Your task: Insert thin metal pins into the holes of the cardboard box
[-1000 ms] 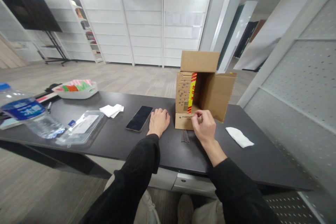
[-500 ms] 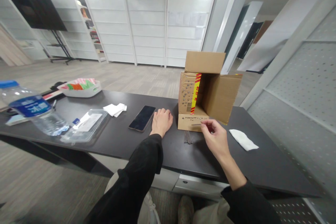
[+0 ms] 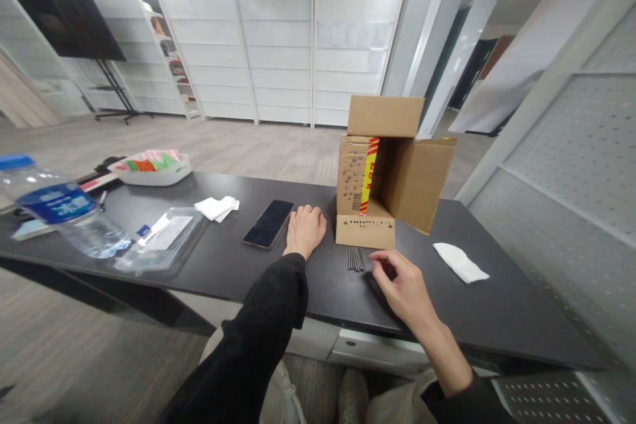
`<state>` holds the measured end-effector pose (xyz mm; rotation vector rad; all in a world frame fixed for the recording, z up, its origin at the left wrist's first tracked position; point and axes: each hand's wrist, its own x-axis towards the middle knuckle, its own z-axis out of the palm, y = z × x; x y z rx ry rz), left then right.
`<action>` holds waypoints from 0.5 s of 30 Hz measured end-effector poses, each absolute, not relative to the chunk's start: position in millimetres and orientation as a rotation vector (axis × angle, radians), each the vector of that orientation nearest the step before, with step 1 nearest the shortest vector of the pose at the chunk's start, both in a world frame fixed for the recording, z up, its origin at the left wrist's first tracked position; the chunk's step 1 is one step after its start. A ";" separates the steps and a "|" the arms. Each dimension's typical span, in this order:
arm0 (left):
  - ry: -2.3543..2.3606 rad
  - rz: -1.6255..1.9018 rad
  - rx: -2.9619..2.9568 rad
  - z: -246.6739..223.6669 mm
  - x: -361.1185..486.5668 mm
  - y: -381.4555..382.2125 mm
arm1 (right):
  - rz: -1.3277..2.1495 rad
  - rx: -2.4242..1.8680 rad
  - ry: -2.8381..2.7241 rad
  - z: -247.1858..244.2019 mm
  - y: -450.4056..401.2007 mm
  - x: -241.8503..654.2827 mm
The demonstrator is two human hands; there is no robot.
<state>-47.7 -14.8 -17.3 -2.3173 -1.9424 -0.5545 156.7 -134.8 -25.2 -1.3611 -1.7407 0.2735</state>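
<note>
My right hand (image 3: pixel 400 281) is low over the table, thumb and forefinger pinched on a thin nail (image 3: pixel 366 252), mostly hidden by the fingers. Just left of those fingertips, several grey nails (image 3: pixel 355 260) lie side by side in a row. Behind them stands an open cardboard box (image 3: pixel 417 179) with its mouth facing me. Small dark holes and dots line its lower front flap (image 3: pixel 365 236), and grey round spots mark the left flap. Palm down on the table, my left hand (image 3: pixel 305 232) lies with fingers loosely extended, beside a black phone (image 3: pixel 269 224).
On the dark table (image 3: pixel 308 285) are a folded white tissue (image 3: pixel 460 263) at right and white papers (image 3: pixel 217 208) left of the phone. Farther left are a clear plastic case (image 3: pixel 166 238), a water bottle (image 3: pixel 67 209) and a white basket (image 3: pixel 152 174). A perforated panel (image 3: pixel 571 165) borders the right side.
My right hand has come down and toward me, from in front of the box's lower flap to beside the row of nails. My left hand has stayed in place.
</note>
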 end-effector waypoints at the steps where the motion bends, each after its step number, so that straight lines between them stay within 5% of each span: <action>1: -1.939 -0.551 -2.317 -17.0 -47.7 -14.9 | 0.267 -1.358 -1.752 -26.3 -134.5 156.9; 15: -1.888 -0.587 -2.308 -20.6 -48.5 -13.4 | 0.356 -1.342 -1.942 -32.1 -133.1 160.3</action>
